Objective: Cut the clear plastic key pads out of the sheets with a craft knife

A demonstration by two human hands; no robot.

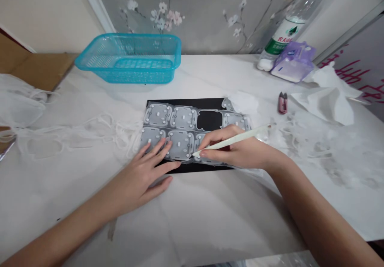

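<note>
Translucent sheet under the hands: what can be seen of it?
The sheet is greyish, seemingly thin rubber or plastic, lying roughly flat on a black board. Rounded-square panels with small bumps form two rows; one opening in the far row shows black. The left hand rests fingers on it; the right hand holds a pale tool, tip at its near edge.

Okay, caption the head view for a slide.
Left hand on a translucent moulded sheet, right hand holding a pale pen-like tool.

the blue basket (138,77) blocks passage behind the open tabletop (207,79).
</note>
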